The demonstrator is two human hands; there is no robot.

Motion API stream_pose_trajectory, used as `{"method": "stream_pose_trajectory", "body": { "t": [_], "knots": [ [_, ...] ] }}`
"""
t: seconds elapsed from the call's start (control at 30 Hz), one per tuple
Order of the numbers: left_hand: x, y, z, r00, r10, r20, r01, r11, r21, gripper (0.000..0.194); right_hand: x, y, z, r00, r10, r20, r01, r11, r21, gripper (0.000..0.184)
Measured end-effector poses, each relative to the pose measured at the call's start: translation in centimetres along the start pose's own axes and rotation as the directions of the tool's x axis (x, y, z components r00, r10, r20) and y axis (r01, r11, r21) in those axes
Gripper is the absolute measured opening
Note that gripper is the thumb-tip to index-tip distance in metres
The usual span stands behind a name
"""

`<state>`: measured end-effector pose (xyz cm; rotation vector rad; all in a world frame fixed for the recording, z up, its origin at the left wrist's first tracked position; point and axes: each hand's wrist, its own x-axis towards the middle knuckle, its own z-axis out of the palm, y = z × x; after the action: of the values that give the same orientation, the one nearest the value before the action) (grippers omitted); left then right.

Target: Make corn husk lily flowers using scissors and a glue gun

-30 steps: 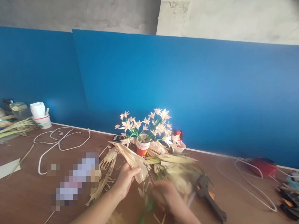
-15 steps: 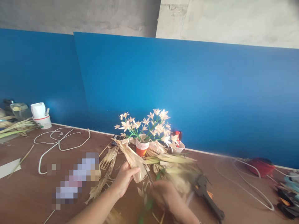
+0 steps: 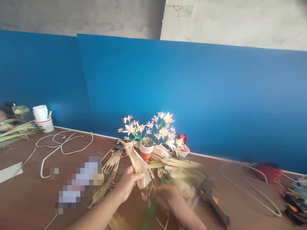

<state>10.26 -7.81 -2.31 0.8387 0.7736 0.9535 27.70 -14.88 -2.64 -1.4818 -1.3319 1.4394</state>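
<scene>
My left hand [image 3: 130,179] is closed on a pale dried corn husk [image 3: 137,161], thumb on top, with its narrow end pointing up and away. At the husk's lower right edge are the dark blades of scissors [image 3: 154,182]. My right hand [image 3: 169,199], blurred, is closed around the scissors' handles, which it mostly hides. Husk scraps [image 3: 146,195] lie below the held piece. Just beyond it stands a stack of paper cups [image 3: 146,151] with husk flowers [image 3: 164,131] on green stems in it.
A black glue gun [image 3: 212,201] lies right of my right hand. Loose husks [image 3: 182,163] spread behind it, and shredded husk [image 3: 109,174] lies to the left. A white cable [image 3: 61,147], a white tub [image 3: 45,124] and a red object [image 3: 268,171] sit farther out along the blue partition [image 3: 179,89].
The husk in my left hand has shifted slightly to the right, its tip included. The scissors stay at its edge, and both hands keep their hold.
</scene>
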Motion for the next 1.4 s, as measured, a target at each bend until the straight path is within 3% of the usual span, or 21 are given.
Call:
{"method": "stream_pose_trajectory", "body": {
  "t": [0.87,1.2,1.4],
  "knots": [
    [0.0,1.0,-0.5,0.995,-0.090,0.037,0.086,0.993,0.084,0.034,-0.5,-0.8,-0.1,0.997,-0.053,0.056,0.054,0.998,-0.011,0.036],
    [0.2,1.1,-1.1,0.992,-0.118,0.041,0.110,0.979,0.171,0.033,-0.4,-0.2,-0.9,0.994,-0.058,0.095,0.065,0.996,-0.068,0.044],
    [0.3,1.0,-1.2,0.990,-0.133,0.040,0.123,0.973,0.196,0.032,-0.4,-0.2,-0.9,0.991,-0.066,0.113,0.080,0.989,-0.123,0.040]
  ]
}}
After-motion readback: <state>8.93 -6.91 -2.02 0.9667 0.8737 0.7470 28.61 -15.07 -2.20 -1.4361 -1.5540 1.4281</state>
